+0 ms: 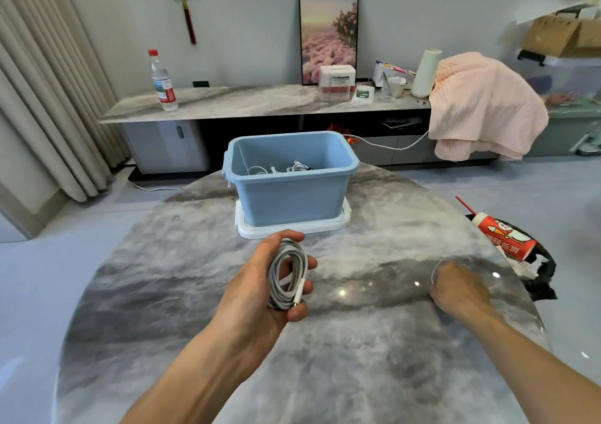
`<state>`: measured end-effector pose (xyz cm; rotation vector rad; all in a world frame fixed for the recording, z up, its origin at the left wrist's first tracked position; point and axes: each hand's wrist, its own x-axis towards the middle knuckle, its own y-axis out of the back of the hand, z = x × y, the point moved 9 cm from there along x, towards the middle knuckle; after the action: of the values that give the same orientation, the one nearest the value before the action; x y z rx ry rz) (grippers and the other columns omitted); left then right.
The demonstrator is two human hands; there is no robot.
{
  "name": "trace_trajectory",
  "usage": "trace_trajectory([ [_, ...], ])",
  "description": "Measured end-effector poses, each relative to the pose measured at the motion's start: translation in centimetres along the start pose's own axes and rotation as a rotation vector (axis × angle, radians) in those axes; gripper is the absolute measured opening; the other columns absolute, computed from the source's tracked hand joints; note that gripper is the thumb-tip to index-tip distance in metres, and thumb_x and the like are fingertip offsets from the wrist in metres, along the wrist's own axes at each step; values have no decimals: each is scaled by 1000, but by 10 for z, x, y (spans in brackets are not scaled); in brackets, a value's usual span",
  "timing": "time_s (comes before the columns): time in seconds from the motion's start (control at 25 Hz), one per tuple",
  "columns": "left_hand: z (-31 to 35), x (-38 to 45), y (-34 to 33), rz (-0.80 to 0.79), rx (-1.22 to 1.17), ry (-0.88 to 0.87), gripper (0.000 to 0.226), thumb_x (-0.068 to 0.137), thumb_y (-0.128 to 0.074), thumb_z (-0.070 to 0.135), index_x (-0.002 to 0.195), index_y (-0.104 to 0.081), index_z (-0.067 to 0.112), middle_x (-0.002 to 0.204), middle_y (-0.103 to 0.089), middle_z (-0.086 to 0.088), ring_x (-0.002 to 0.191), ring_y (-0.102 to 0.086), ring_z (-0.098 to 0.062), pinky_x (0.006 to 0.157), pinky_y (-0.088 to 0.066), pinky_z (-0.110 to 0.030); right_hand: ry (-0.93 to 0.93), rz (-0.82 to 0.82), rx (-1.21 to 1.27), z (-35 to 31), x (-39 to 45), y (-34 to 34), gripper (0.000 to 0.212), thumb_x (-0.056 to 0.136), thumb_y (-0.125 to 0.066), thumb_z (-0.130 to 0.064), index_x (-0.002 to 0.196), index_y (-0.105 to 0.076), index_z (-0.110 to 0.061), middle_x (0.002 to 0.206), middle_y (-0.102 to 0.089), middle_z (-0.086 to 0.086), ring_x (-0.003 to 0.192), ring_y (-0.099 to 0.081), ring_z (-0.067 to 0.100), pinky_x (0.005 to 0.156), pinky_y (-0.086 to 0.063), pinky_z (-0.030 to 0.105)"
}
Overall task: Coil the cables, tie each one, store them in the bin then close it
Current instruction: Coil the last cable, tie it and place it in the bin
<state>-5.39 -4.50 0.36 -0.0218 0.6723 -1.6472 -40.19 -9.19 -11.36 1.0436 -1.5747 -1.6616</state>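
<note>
My left hand (260, 280) grips a coiled white cable (287, 275) above the middle of the marble table (195, 293), its plug end near my lower fingers. My right hand (458, 285) rests curled on the table at the right and pinches a thin wire tie (435, 269) that arcs up from its fingers. Beyond my left hand, the open blue bin (292, 192) stands on its white lid (341, 223). Several white coiled cables (286, 168) lie inside the bin.
A red paper cup (504, 236) with a straw lies on a torn black bag (543, 277) at the table's right edge. Behind the table runs a low marble cabinet (244, 101) with a water bottle (162, 82), boxes and a pink cloth (481, 104).
</note>
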Motion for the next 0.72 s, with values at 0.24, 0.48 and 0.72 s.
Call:
trace_trajectory([
  [0.24, 20, 2, 11, 39, -21, -69, 33, 99, -46, 39, 106, -63, 11, 85, -68, -12, 60, -52, -21, 43, -26, -24, 444, 146, 583, -105, -64, 134, 14, 74, -71, -21, 64, -62, -18, 60, -61, -3, 58, -53, 13, 55, -41, 28],
  [0.48, 52, 0, 32, 107, -64, -185, 28, 98, -48, 37, 109, -58, 13, 87, -68, -14, 62, -52, -23, 44, -26, -25, 1206, -194, 1051, -141, -195, 243, 18, 65, -69, -2, 62, -65, -19, 53, -52, 0, 49, -43, 16, 47, -33, 20],
  [0.72, 57, -3, 33, 101, -76, -230, 27, 101, -45, 36, 120, -55, 20, 88, -68, -16, 62, -52, -23, 43, -28, -25, 1282, -297, 914, -148, -203, 222, 4, 67, -68, -22, 65, -65, -23, 58, -54, -8, 54, -45, 11, 53, -38, 21],
])
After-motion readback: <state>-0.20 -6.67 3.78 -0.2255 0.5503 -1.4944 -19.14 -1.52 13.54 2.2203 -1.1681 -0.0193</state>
